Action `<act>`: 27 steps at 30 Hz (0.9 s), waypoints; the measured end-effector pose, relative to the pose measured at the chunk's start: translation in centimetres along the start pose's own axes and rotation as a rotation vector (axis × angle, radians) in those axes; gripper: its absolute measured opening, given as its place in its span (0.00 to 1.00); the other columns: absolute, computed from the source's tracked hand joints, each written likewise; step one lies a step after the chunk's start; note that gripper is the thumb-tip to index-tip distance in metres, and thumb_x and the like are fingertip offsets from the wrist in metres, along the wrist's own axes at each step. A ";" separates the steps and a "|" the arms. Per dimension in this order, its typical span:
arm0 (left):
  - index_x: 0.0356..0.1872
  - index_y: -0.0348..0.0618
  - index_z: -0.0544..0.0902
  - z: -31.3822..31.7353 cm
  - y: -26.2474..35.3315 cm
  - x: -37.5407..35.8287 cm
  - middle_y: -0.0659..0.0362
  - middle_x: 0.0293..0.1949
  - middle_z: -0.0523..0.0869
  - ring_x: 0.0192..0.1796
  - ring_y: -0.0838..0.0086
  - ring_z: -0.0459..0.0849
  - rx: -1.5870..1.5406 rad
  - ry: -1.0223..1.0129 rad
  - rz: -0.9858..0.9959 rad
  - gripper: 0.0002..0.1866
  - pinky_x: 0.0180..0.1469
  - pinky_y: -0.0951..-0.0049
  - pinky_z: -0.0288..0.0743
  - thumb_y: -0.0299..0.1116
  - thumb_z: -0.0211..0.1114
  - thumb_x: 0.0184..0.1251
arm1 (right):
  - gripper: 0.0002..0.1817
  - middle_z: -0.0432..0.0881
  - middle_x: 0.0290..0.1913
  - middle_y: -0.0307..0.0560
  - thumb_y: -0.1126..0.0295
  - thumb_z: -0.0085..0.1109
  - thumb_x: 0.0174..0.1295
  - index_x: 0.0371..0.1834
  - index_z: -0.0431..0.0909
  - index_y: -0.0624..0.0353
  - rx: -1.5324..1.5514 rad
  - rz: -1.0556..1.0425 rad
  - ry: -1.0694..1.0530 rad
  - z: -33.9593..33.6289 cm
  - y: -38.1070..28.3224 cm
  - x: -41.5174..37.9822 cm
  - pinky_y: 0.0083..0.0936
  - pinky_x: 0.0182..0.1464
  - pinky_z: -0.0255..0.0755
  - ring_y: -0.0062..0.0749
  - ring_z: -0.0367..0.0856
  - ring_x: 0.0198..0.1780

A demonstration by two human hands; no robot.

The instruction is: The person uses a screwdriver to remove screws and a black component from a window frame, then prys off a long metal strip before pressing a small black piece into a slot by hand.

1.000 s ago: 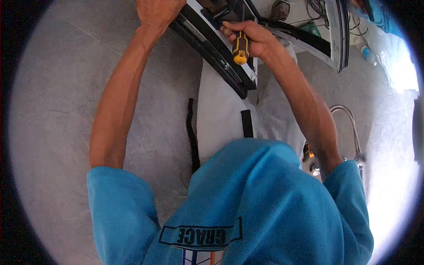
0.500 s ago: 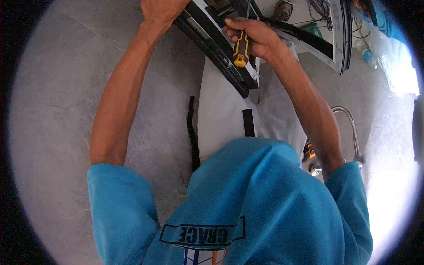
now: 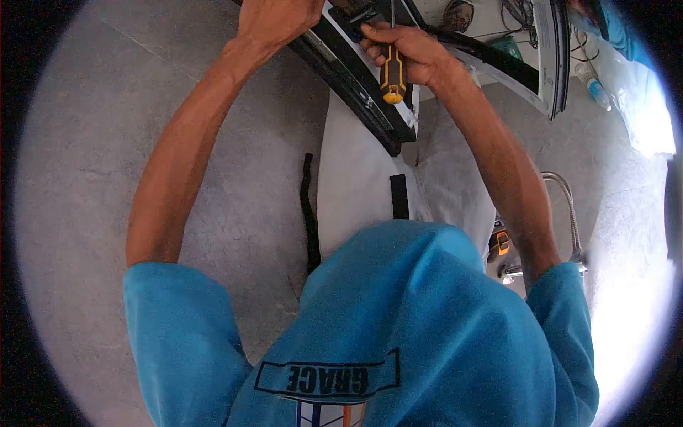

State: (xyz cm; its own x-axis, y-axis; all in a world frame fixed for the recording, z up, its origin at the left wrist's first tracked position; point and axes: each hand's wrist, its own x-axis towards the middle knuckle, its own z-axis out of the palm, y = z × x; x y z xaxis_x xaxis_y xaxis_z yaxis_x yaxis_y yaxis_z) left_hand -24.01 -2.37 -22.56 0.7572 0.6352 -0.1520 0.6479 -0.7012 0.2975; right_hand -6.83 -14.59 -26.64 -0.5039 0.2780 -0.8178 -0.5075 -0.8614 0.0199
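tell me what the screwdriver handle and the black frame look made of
Screwdriver handle: yellow and black, probably hard plastic with matte rubbery grip strips, judging by the moulded two-colour stripes. Black frame: long, straight and glossy with crisp channel edges, so likely coated metal, perhaps aluminium; rigid plastic can't be ruled out.

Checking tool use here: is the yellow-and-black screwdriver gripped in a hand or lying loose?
Gripped: the right hand is closed around the screwdriver, its yellow butt sticking out below the fist, over the black frame.

Both hands (image 3: 281,18) and yellow-handled screwdriver (image 3: 392,75) slightly higher and further right along black frame (image 3: 356,78)
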 end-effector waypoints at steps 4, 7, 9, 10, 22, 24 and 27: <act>0.41 0.40 0.82 0.2 0.1 0.3 0.53 0.36 0.85 0.44 0.64 0.80 0.031 0.024 0.022 0.10 0.63 0.53 0.60 0.31 0.58 0.62 | 0.12 0.77 0.29 0.41 0.65 0.63 0.59 0.36 0.76 0.62 -0.014 -0.047 0.048 0.0 0.3 -0.1 0.15 0.28 0.74 0.21 0.75 0.25; 0.42 0.42 0.83 -0.2 0.0 0.3 0.53 0.35 0.85 0.44 0.63 0.80 -0.002 -0.095 0.026 0.11 0.63 0.53 0.58 0.32 0.58 0.62 | 0.11 0.79 0.30 0.41 0.65 0.64 0.59 0.36 0.76 0.61 -0.026 -0.017 -0.017 -0.1 -0.1 -0.1 0.14 0.28 0.74 0.21 0.75 0.26; 0.42 0.42 0.83 -0.7 -0.1 0.7 0.53 0.36 0.85 0.44 0.63 0.80 -0.066 -0.171 0.028 0.12 0.63 0.52 0.57 0.34 0.59 0.61 | 0.12 0.78 0.31 0.40 0.64 0.61 0.61 0.39 0.75 0.62 -0.091 -0.061 -0.020 -0.1 -0.2 -0.1 0.12 0.27 0.73 0.18 0.73 0.26; 0.42 0.43 0.84 -0.9 -0.1 1.0 0.53 0.36 0.85 0.45 0.63 0.80 -0.129 -0.246 0.029 0.12 0.64 0.52 0.56 0.35 0.60 0.61 | 0.14 0.77 0.32 0.39 0.63 0.59 0.63 0.42 0.74 0.62 -0.156 -0.105 -0.022 -0.1 -0.2 -0.1 0.10 0.27 0.71 0.14 0.71 0.26; 0.55 0.44 0.78 -4.2 2.4 2.7 0.53 0.42 0.86 0.54 0.62 0.78 -0.198 -0.628 -0.007 0.24 0.63 0.53 0.55 0.41 0.65 0.56 | 0.10 0.77 0.33 0.39 0.66 0.56 0.65 0.43 0.75 0.61 -0.035 -0.001 -0.054 -0.3 -0.4 -0.4 0.07 0.27 0.72 0.13 0.72 0.25; 0.56 0.44 0.77 -4.2 2.3 3.2 0.54 0.43 0.86 0.54 0.62 0.78 -0.220 -0.685 -0.027 0.25 0.63 0.53 0.55 0.40 0.65 0.56 | 0.10 0.77 0.32 0.39 0.66 0.56 0.65 0.43 0.75 0.61 -0.052 -0.041 -0.037 0.0 -0.4 -0.7 0.07 0.27 0.73 0.13 0.73 0.25; 0.57 0.45 0.76 -3.7 2.2 3.3 0.54 0.46 0.85 0.54 0.61 0.78 -0.230 -0.747 -0.044 0.25 0.62 0.54 0.56 0.39 0.64 0.57 | 0.11 0.78 0.32 0.39 0.67 0.57 0.64 0.44 0.75 0.60 -0.088 -0.086 -0.047 0.3 -0.3 -0.7 0.08 0.27 0.73 0.13 0.73 0.25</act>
State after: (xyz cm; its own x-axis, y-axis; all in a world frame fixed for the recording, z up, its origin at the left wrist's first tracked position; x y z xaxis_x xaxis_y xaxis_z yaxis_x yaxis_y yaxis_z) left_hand -20.42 -0.62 -18.95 0.6387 0.2173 -0.7381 0.7074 -0.5434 0.4520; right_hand -6.52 -14.42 -25.95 -0.4943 0.3705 -0.7864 -0.4880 -0.8669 -0.1016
